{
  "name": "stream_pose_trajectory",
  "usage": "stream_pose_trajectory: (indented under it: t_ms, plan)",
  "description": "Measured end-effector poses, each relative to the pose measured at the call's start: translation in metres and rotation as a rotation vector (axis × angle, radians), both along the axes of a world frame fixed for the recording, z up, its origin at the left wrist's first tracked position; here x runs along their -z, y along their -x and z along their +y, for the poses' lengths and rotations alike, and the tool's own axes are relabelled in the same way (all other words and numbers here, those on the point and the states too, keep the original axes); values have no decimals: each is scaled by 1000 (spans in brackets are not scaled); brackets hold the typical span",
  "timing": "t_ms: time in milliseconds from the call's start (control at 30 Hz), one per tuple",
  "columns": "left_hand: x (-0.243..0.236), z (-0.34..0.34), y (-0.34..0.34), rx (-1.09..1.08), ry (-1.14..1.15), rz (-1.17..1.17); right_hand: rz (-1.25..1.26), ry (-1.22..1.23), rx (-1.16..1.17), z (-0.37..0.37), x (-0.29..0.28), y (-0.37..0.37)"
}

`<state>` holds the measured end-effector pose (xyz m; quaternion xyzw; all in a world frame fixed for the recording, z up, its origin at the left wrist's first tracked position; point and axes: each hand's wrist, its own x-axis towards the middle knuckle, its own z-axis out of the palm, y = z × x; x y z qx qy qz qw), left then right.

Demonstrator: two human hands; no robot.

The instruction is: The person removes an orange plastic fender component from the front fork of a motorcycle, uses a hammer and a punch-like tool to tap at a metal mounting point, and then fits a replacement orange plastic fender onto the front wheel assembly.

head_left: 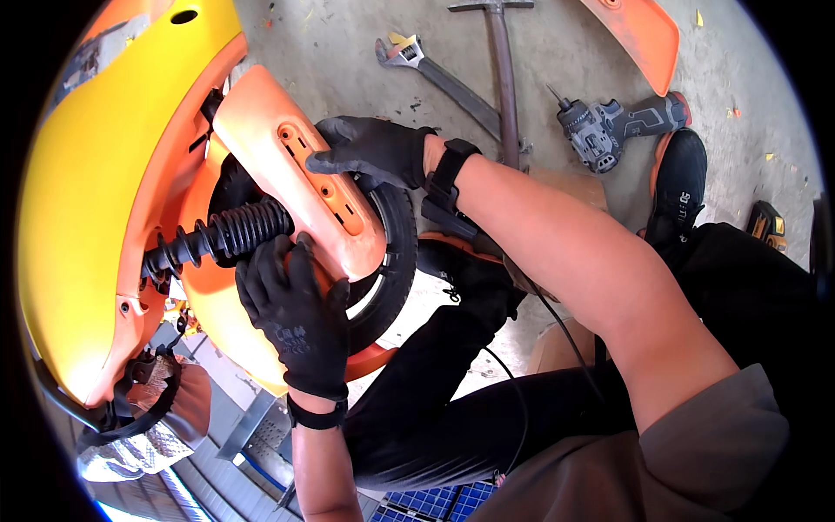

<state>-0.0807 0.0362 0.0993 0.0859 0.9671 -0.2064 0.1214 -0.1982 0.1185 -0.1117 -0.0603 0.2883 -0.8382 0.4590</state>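
An orange plastic cover [261, 139] with a slotted, recessed strip lies slantwise beside a black wheel [402, 261]. My right hand [370, 150], in a black glove, grips the cover's right edge, thumb on its face and the other fingers partly out of sight. Lower down, my left hand [300, 309], also gloved, has its fingers curled at the cover's lower left edge, fingertips against it. Just above the left hand runs a black coil-spring shock absorber [226, 235]; its upper end passes behind the cover. How the cover is fastened is hidden.
A large yellow and orange body panel [96, 191] fills the left. On the concrete floor lie an adjustable wrench [452, 87], a hammer [503, 78], a cordless drill [609, 126] and another orange panel [639, 39]. A battery pack [767, 224] sits far right. A thin black cable [561, 326] hangs near my legs.
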Motion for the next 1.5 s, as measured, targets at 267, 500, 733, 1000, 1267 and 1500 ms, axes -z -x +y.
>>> stream_pose_trajectory:
  t_ms: [267, 500, 733, 1000, 1267, 1500]
  plan:
    - [-1, -1, 2, 35, -17, 10, 45, 10, -19, 6, -6, -2]
    - [-2, -2, 4, 24, -15, 3, 26, 66, -25, 6, -6, -6]
    - [-2, -1, 9, 22, -48, -1, 10, 41, 24, 10, -7, -5]
    - [-2, 0, 9, 3, -48, -5, 24, 41, 92, 9, -13, -7]
    - [-3, 1, 9, 2, -52, -1, 40, 34, 64, 10, -13, -5]
    - [-3, -2, 11, 27, -58, 19, 42, 54, 10, 7, -8, -3]
